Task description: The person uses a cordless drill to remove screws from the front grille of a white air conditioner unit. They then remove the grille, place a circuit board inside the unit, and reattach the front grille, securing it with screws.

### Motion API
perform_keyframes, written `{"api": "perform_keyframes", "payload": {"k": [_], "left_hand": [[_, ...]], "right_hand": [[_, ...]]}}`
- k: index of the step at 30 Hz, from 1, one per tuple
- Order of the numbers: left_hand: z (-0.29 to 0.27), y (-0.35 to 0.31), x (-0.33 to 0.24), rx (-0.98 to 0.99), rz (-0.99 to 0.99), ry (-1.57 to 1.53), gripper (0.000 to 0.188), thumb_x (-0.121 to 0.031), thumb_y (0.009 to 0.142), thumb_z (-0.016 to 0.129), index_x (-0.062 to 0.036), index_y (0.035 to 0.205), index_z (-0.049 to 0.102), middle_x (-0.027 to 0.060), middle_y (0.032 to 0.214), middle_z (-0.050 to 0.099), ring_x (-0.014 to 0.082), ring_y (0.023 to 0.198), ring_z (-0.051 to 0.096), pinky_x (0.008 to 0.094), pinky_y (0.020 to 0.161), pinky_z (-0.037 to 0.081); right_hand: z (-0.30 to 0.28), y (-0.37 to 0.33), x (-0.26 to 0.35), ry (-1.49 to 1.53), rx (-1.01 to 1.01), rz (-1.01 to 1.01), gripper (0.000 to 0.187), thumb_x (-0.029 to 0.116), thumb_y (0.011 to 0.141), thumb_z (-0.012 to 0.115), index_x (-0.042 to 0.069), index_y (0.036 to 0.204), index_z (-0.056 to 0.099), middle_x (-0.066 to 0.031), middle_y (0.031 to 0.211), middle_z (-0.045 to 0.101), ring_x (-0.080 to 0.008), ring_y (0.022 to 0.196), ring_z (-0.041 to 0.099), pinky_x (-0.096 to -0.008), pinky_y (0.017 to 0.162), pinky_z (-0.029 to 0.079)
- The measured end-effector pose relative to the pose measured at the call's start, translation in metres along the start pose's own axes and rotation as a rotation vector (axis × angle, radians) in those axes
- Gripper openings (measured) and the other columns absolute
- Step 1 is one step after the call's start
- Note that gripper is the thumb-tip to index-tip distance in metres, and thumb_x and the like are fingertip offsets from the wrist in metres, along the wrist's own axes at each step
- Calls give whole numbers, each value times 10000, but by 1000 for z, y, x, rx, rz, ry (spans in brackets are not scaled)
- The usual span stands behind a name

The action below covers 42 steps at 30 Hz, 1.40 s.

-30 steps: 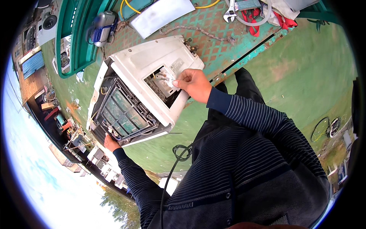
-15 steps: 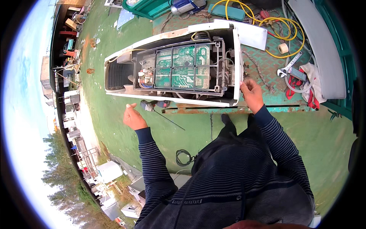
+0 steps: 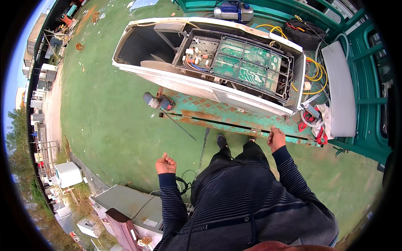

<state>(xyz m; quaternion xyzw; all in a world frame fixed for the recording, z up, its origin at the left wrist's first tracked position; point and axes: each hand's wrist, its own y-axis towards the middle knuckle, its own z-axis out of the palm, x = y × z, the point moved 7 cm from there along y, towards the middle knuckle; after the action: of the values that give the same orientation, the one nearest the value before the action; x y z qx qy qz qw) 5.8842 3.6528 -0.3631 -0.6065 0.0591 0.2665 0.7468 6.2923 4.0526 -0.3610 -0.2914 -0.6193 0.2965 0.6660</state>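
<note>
2 hands [image 3: 166, 163] [image 3: 277, 140] hover off 1 unit [image 3: 211, 67], prob. AC.

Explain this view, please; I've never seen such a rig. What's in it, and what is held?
No robot here: a person works bare-handed. A wide fisheye camera on their head looks down, so straight edges bend near the rim. Each grip is simply a hand. The left grip shows against the green ground, the right grip near the edge of the rusty green platform. I see nothing held in either. On the platform are an open white housing with green circuit boards inside, and a blue-and-silver motor.
</note>
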Motion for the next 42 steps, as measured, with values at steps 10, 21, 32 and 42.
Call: {"api": "perform_keyframes", "payload": {"k": [10,21,32,42], "left_hand": [[30,2,-47,221,103,-40,230,-60,970,453,-62,1171,564,28,848,566,145,709,495,275,629,433],[56,-32,-32,290,18,22,213,-247,994,559,-64,1093,608,-20,806,537,96,648,443,241,559,377],[135,185,-90,25,100,647,503,-517,854,691,-53,1033,619,-44,645,346,86,500,267,256,447,266],[173,247,-101,-274,538,947,817,-707,899,482,52,1144,661,139,1057,700,243,720,598,405,590,453]], "right_hand": [[107,-55,-51,-523,336,2,219,281,935,641,66,899,614,-2,712,587,-82,541,537,-237,455,412],[164,-54,-64,-813,468,-75,273,275,922,647,6,969,644,-35,762,629,-98,570,569,-256,484,449],[85,-59,-50,-826,229,-309,388,338,881,674,-34,991,677,-184,895,704,-254,841,680,-371,783,530],[-81,-123,-95,-500,-245,-99,324,281,867,686,-35,940,676,-131,771,682,-174,655,657,-317,622,529]]}}
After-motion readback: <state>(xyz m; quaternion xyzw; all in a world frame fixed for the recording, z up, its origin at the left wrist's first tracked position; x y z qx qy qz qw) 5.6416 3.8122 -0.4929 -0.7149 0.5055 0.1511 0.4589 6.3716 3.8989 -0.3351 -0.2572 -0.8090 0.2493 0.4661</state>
